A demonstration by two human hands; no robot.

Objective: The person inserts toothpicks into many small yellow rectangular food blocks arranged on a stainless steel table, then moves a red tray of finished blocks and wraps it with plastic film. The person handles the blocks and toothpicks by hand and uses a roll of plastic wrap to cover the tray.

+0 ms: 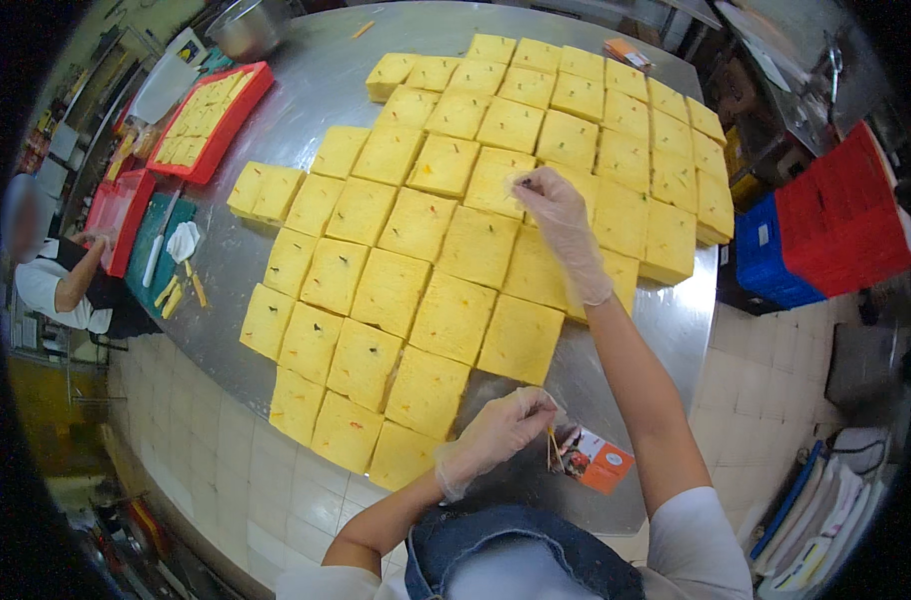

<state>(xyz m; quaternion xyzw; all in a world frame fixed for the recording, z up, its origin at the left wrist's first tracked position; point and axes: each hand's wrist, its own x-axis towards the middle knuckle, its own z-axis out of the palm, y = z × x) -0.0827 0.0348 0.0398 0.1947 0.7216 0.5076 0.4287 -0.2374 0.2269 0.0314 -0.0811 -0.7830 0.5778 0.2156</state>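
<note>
Many square yellow blocks (438, 312), sponge-like and resembling cake, lie in tight rows on a steel table. Short dark picks stand in the tops of many of them; several nearer blocks show only orange specks. My right hand (559, 222), in a clear plastic glove, reaches over a block near the middle. Its fingertips are pinched together on a small dark-tipped pick at the block's top. Closer to me, my left hand (501, 432), also gloved, is closed round a few thin wooden sticks (553, 447) that point down. Beside them lies an orange-and-white printed packet (593, 458).
Another person (71, 280) stands at the far left by red trays (211, 125). A knife (158, 240) rests on a green board (171, 222) near a crumpled white cloth (183, 243). Red and blue crates (776, 255) are stacked at the right. A metal bowl (248, 30) sits back left.
</note>
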